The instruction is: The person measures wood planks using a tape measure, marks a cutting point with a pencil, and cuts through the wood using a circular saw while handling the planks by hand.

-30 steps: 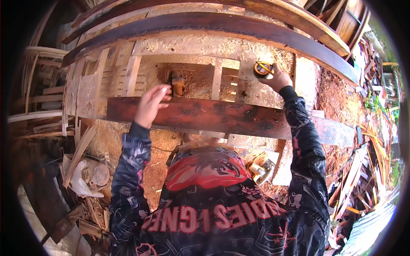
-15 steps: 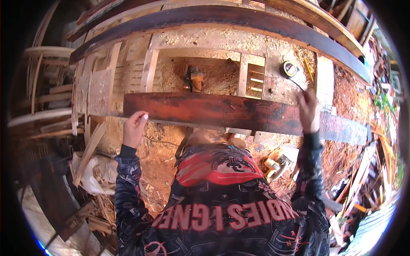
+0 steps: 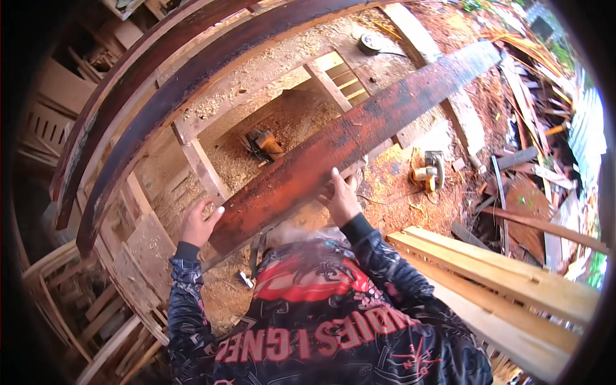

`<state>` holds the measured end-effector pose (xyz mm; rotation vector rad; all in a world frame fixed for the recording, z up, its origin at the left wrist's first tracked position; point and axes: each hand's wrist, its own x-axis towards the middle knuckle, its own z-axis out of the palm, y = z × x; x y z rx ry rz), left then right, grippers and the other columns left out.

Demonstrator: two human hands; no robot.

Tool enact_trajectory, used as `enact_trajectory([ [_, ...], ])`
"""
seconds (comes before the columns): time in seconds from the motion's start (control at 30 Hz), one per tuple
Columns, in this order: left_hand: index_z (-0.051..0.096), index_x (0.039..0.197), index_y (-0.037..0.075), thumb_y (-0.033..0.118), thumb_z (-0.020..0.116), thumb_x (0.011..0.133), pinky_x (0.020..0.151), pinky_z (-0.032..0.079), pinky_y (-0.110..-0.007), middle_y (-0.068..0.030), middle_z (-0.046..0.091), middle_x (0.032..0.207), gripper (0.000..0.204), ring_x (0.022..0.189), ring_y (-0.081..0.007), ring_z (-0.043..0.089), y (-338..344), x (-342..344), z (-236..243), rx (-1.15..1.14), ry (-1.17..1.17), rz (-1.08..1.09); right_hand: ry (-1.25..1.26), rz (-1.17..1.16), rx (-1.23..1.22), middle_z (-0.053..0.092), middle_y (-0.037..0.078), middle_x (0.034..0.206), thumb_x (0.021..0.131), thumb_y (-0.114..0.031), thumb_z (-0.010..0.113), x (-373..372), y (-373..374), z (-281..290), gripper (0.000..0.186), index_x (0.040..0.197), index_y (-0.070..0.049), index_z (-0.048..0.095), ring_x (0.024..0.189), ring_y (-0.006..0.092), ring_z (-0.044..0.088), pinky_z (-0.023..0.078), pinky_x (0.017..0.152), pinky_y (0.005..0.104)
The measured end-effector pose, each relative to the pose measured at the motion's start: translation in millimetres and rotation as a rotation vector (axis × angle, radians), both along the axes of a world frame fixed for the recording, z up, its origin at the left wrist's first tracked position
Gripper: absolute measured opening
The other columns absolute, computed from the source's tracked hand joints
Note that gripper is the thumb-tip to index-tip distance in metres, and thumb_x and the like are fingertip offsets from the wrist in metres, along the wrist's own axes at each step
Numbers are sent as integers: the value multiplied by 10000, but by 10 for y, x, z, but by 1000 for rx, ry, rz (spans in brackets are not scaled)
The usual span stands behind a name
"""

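Observation:
A long, dark reddish-brown plank [image 3: 359,128] runs diagonally from near my chest up toward the upper right. My left hand [image 3: 197,224] grips its near end, fingers curled over the edge. My right hand [image 3: 340,200] holds the plank's lower edge a little further along, thumb on top. Below the plank lies a sawdust-covered wooden bench frame [image 3: 289,70] with an orange power tool [image 3: 263,142] in its open recess.
Two long dark beams [image 3: 192,70] arc across the bench's far side. A round tape measure [image 3: 370,43] lies at the bench's far right. A yellow-grey power tool [image 3: 430,170] sits on the sawdust ground. Pale planks [image 3: 500,276] are stacked lower right, wooden frames [image 3: 70,282] at left.
My right hand left the tape measure and took hold of the plank. The plank, lying level across the bench before, is now held by both hands and swung diagonally, far end to the upper right.

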<state>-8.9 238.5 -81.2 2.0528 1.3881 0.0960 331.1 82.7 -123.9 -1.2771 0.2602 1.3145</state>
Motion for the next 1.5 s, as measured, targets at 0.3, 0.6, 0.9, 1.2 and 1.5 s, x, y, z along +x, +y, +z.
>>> enact_trajectory([
  [0.3, 599, 1207, 8, 475, 649, 892, 904, 491, -393, -186, 686, 1072, 565, 1009, -303, 662, 34, -45, -136, -196, -2, -259, -254, -202, -38, 540, 29, 916, 946, -517, 520, -372, 188, -347, 433, 1128, -126, 549, 787, 197, 565, 494, 651, 389],
  [0.6, 650, 1182, 25, 512, 601, 922, 898, 493, -383, -180, 701, 1068, 554, 1010, -303, 670, -1231, 120, 330, -421, -66, -367, -435, -167, -51, 649, 126, 1051, 974, -482, 456, -124, -662, -319, 546, 1247, -15, 535, 872, 255, 658, 570, 674, 429],
  [0.9, 552, 1318, 9, 539, 562, 935, 900, 495, -380, -242, 655, 1143, 654, 1072, -319, 639, -3504, 567, -501, -469, 41, -929, -680, 125, -214, 616, 324, 1179, 952, -621, 347, 868, -2563, -564, 812, 1165, 122, 596, 1161, 397, 588, 443, 983, 407],
  [1.2, 582, 1282, 32, 349, 611, 960, 908, 503, -346, -97, 672, 1081, 453, 1026, -198, 638, -2849, 1298, -95, -766, -85, -938, -733, -13, -194, 697, 143, 1052, 910, -438, 625, 1511, -3790, -404, 544, 1126, 58, 671, 969, 193, 633, 478, 875, 308],
  [1.5, 520, 1182, 78, 322, 616, 949, 687, 537, -311, -112, 615, 1091, 351, 917, -184, 648, -532, 4766, -31, -921, -612, -268, -753, 24, -232, 709, 165, 1029, 915, -426, 603, 1330, -3728, -377, 513, 1116, 41, 670, 981, 209, 642, 477, 898, 329],
])
